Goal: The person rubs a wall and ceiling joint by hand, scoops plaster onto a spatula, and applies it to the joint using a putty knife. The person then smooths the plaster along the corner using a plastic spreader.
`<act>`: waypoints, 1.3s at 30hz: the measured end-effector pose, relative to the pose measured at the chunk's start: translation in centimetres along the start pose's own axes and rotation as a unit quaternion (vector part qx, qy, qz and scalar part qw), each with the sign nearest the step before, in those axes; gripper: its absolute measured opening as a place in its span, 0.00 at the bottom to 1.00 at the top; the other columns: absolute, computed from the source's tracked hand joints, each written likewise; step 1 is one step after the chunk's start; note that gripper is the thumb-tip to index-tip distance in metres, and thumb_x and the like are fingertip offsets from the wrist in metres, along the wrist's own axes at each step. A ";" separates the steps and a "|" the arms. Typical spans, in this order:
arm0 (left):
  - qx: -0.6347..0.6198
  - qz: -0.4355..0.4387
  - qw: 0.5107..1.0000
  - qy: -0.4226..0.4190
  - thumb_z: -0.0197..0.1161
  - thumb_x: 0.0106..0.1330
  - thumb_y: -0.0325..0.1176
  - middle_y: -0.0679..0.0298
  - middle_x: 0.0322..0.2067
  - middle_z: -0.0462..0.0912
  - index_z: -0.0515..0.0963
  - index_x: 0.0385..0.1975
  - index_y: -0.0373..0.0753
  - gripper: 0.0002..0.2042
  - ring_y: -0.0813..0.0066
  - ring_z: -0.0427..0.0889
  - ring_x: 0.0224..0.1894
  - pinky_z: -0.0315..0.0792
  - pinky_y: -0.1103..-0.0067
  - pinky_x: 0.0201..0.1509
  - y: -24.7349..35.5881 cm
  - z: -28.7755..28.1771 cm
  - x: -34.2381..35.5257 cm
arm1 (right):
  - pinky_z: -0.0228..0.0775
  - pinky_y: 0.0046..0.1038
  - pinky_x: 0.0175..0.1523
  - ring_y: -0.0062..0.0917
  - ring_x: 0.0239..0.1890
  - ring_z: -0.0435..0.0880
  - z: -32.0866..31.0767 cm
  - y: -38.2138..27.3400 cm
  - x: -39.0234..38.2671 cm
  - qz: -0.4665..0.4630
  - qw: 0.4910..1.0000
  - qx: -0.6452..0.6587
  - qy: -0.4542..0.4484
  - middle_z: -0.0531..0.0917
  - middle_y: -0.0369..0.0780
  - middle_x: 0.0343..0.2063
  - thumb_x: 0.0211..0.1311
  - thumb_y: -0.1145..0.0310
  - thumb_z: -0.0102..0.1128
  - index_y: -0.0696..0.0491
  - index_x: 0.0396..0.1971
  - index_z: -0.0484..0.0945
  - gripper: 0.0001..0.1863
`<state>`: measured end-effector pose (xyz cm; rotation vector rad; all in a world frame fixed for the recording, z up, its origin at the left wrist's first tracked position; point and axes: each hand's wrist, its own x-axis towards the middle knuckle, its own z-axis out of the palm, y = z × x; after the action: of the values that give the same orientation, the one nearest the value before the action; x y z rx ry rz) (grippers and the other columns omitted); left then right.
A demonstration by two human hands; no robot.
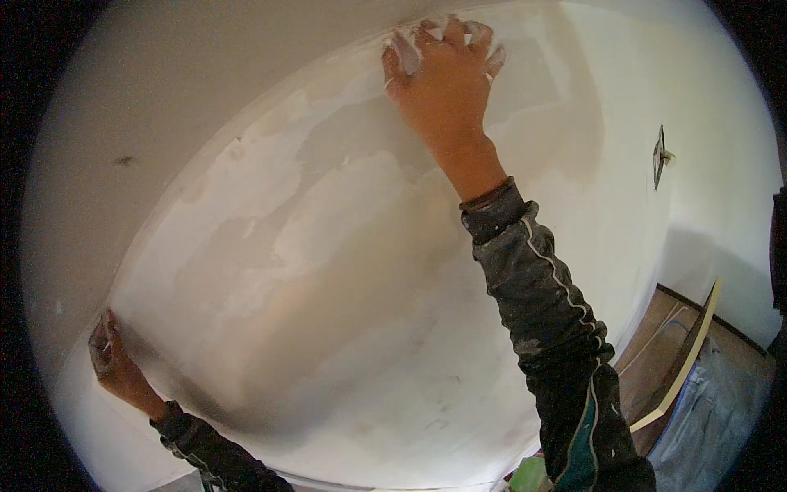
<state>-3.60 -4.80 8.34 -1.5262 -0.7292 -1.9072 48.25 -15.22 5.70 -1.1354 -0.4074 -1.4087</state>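
Observation:
A white wall [369, 328] with greyish, uneven patches of filler fills most of the view. High on it, by the edge where it meets the grey-beige ceiling [147, 90], my right hand [447, 82] presses with bent fingers. White dust coats those fingertips, and bits of something white show between them; what it is I cannot make out. Far to the left, my left hand [119, 365] is at the same edge, lower in the picture. Its fingers are curled in, and whatever they may hold is hidden. Dark, dust-marked sleeves cover both forearms.
On the wall at the right is a small dark-framed fitting [660, 157]. Below it, at the lower right, a board with a pale yellow edge [693, 353] leans over a brown floor, beside crumpled blue sheeting [709, 418]. Something green [529, 476] shows at the bottom edge.

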 end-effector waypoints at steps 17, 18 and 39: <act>0.058 0.148 0.978 0.135 0.68 0.61 0.24 0.68 0.38 0.85 0.85 0.38 0.40 0.07 0.77 0.78 0.36 0.73 0.79 0.43 5.9 1.2 -1.9 | 0.57 0.51 0.64 0.43 0.57 0.70 -1.4 2.9 0.7 -0.149 0.987 0.057 -0.015 0.77 0.45 0.49 0.58 0.57 0.57 0.53 0.49 0.80 0.21; 0.061 0.160 0.976 0.132 0.67 0.61 0.23 0.67 0.39 0.85 0.85 0.39 0.39 0.07 0.75 0.79 0.38 0.74 0.78 0.45 6.0 1.5 -1.9 | 0.57 0.51 0.64 0.44 0.57 0.69 -1.5 2.5 0.6 -0.155 0.986 0.059 -0.019 0.77 0.44 0.49 0.57 0.58 0.58 0.53 0.48 0.80 0.21; 0.276 0.170 0.945 0.044 0.57 0.71 0.45 0.62 0.57 0.76 0.77 0.59 0.47 0.20 0.58 0.68 0.61 0.58 0.62 0.67 6.9 1.2 -4.1 | 0.54 0.52 0.64 0.41 0.57 0.68 -2.0 -7.3 -2.0 -0.139 0.980 0.143 -0.025 0.76 0.44 0.46 0.52 0.59 0.61 0.55 0.41 0.81 0.19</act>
<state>2.96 -8.14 4.92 -1.1170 -0.8138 -1.3543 40.45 -14.13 5.93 -0.9034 -0.8032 -1.5066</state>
